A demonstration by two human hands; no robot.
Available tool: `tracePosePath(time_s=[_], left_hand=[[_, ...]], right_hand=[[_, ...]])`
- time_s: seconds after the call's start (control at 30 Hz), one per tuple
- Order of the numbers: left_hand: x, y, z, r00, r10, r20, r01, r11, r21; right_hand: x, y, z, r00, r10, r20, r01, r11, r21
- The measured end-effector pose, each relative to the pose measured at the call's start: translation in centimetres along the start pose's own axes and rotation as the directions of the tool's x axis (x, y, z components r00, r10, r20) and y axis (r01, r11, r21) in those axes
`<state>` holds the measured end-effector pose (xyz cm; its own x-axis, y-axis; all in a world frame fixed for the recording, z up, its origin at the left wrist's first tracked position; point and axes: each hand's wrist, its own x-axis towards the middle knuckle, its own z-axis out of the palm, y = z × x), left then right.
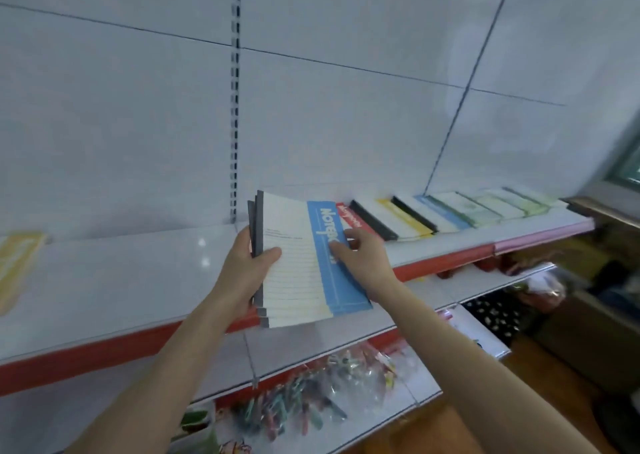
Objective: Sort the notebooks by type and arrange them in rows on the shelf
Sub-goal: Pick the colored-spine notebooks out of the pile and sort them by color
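Left hand (244,270) gripping notebook stack (294,273) (spine side), right hand (363,258) flat on blue cover

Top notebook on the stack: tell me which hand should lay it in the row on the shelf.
Right. The right hand touches the top notebook on its blue band and lies nearer the row; the left hand grips the stack.

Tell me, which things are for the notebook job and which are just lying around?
For the job: stack of notebooks in the left hand, right hand touching it; row of notebooks; shelf.
Just lying about: bag of clips; spotted black thing below.
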<state>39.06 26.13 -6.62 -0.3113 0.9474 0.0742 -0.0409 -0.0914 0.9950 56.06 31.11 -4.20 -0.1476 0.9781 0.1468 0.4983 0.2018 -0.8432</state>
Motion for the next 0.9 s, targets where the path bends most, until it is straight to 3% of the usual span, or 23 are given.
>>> tracePosePath(time_s=[0.13, 0.47, 0.67, 0.9], left_hand=[[3.1, -0.5, 11.2, 0.989, -0.005, 0.151, -0.006, 0.998, 0.069], [13.5, -3.8, 30.1, 0.907, -0.06, 0.416, 0.025, 0.996, 0.09], [22.1, -6.4, 38.0, 0.903, -0.086, 0.421, 0.072, 0.996, 0.049], [29.7, -9.0, 43.2, 0.944, -0.129, 0.303, 0.101, 0.989, 0.108]], right_hand=[[2.6, 5.5, -9.4, 0.989, 0.091, -0.119, -0.094, 0.996, -0.013], [11.4, 17.1, -22.4, 0.925, 0.217, -0.312, -0.252, 0.965, -0.077], [20.8, 21.4, -27.0, 0.924, 0.239, -0.298, -0.285, 0.951, -0.118], [31.0, 25.3, -29.2, 0.957, 0.211, -0.198, -0.251, 0.945, -0.21]])
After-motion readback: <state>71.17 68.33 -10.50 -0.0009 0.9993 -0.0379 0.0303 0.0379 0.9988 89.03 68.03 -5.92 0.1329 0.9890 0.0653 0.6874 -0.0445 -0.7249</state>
